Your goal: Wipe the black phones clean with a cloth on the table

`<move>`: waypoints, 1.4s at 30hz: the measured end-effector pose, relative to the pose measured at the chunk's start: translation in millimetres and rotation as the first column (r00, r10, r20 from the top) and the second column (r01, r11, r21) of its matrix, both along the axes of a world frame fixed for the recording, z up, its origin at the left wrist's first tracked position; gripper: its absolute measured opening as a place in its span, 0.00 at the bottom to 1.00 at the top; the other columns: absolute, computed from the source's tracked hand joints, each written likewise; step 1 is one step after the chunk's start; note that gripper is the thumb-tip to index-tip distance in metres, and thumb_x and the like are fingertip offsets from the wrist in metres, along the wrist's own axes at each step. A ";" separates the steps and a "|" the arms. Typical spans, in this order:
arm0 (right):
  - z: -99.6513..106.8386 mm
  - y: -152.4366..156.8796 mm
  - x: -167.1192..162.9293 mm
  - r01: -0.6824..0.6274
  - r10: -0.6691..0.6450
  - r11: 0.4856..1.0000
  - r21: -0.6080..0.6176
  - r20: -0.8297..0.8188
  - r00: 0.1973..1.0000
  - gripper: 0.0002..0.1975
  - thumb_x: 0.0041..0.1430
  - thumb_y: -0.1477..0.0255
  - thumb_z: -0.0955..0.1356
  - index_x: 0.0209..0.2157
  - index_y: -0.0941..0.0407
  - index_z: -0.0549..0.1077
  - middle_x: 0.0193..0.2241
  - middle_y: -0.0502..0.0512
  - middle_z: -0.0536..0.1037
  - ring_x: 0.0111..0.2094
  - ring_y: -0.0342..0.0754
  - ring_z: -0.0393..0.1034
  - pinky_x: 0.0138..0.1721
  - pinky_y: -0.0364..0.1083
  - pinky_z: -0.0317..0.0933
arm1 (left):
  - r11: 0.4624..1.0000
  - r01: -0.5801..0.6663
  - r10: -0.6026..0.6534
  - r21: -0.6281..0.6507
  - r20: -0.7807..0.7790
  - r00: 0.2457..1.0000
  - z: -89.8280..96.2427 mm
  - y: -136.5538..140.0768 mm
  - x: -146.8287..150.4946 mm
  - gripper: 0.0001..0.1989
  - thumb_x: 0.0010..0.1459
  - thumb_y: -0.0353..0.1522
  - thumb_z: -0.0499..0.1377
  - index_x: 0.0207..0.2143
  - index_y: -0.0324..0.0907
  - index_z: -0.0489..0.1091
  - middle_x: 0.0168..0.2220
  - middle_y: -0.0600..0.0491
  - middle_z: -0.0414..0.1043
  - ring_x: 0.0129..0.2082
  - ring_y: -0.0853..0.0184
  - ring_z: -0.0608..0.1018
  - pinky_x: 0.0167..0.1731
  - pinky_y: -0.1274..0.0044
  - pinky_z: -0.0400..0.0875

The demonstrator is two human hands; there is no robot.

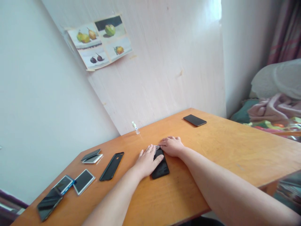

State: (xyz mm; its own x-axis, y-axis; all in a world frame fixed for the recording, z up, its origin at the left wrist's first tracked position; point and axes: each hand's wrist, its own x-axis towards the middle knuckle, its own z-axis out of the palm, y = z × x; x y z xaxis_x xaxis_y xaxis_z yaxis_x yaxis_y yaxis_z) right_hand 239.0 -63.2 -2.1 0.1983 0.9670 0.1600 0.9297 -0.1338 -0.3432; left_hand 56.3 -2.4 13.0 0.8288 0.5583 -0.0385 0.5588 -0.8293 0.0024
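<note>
A black smartphone lies screen up on the table between my hands. My left hand rests over its left side, fingers stretched forward and the thumb across the screen. At the phone's far end, my right hand lies low with fingers extended. A small grey piece shows between the fingertips of both hands; its kind is hard to make out. Left of my left hand is a black phone case, hollow side up.
On the wooden table, several phones lie at the left, including a white-framed one and a large black one. Another black phone is at the back right. A small pump bottle stands by the wall.
</note>
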 end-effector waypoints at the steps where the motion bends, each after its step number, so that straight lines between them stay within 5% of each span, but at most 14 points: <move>1: 0.1 -0.1 -0.2 0.003 -0.003 1.000 -0.002 0.002 1.000 0.20 0.64 0.58 0.56 0.51 0.36 0.73 0.57 0.49 0.71 0.56 0.59 0.60 0.52 0.60 0.48 | 1.000 0.005 -0.005 0.006 0.001 1.000 -1.0 -0.9 -2.7 0.41 0.63 0.56 0.33 0.68 0.38 0.45 0.69 0.43 0.42 0.69 0.57 0.45 0.64 0.58 0.44; 11: -2.2 0.9 0.3 -0.003 0.003 1.000 0.003 -0.014 1.000 0.20 0.63 0.60 0.58 0.52 0.37 0.73 0.59 0.48 0.68 0.59 0.59 0.57 0.55 0.63 0.45 | 0.994 0.109 -0.108 0.016 -0.044 0.993 13.7 -47.6 -52.9 0.44 0.60 0.59 0.41 0.68 0.39 0.44 0.70 0.43 0.39 0.69 0.55 0.44 0.65 0.55 0.34; 16: -2.7 0.9 -6.1 -0.042 0.043 0.999 0.016 -0.040 0.998 0.21 0.65 0.58 0.56 0.55 0.35 0.69 0.61 0.44 0.66 0.62 0.57 0.54 0.58 0.62 0.42 | 0.995 0.099 -0.100 -0.019 -0.056 0.993 18.3 -51.1 -50.8 0.47 0.58 0.61 0.41 0.68 0.38 0.43 0.69 0.42 0.39 0.69 0.54 0.44 0.65 0.54 0.33; 22: -1.9 0.7 -11.4 -0.127 0.127 0.992 0.025 -0.014 0.992 0.18 0.62 0.63 0.59 0.48 0.35 0.75 0.57 0.42 0.71 0.58 0.54 0.60 0.59 0.61 0.42 | 0.995 0.091 -0.093 -0.038 -0.061 0.994 19.3 -50.6 -39.7 0.58 0.47 0.66 0.48 0.68 0.35 0.43 0.69 0.39 0.37 0.69 0.50 0.43 0.64 0.51 0.29; 33: 4.3 3.3 4.9 0.021 -0.020 1.000 0.009 -0.077 0.997 0.16 0.59 0.67 0.62 0.42 0.45 0.79 0.47 0.49 0.79 0.49 0.50 0.69 0.50 0.47 0.57 | 0.982 0.174 -0.177 -0.072 -0.037 0.983 27.9 -32.9 -40.8 0.44 0.56 0.54 0.53 0.68 0.44 0.46 0.69 0.46 0.44 0.68 0.55 0.49 0.65 0.55 0.31; 39: 4.1 2.7 5.5 0.075 -0.075 0.997 -0.002 -0.099 0.992 0.15 0.58 0.67 0.62 0.39 0.47 0.80 0.44 0.51 0.80 0.45 0.51 0.70 0.44 0.45 0.59 | 0.964 0.266 -0.266 -0.001 0.048 0.963 29.8 -59.8 -46.9 0.27 0.64 0.45 0.50 0.63 0.48 0.58 0.65 0.49 0.58 0.65 0.58 0.59 0.66 0.58 0.33; 42: 4.4 2.6 3.9 0.097 -0.097 0.995 -0.008 -0.103 0.990 0.15 0.59 0.67 0.62 0.38 0.48 0.80 0.44 0.52 0.80 0.44 0.51 0.70 0.44 0.46 0.58 | 0.959 0.285 -0.285 0.001 0.029 0.958 29.4 -70.0 -46.4 0.32 0.64 0.51 0.47 0.64 0.46 0.55 0.66 0.47 0.56 0.66 0.56 0.57 0.66 0.57 0.33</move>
State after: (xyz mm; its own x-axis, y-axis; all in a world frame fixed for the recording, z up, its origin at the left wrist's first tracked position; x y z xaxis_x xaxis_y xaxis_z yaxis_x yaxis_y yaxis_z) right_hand 242.9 -60.6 2.3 0.3062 0.9429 0.1309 0.8718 -0.2226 -0.4363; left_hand 9.8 -72.3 42.3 0.9541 0.2991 -0.0142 0.2993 -0.9540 0.0178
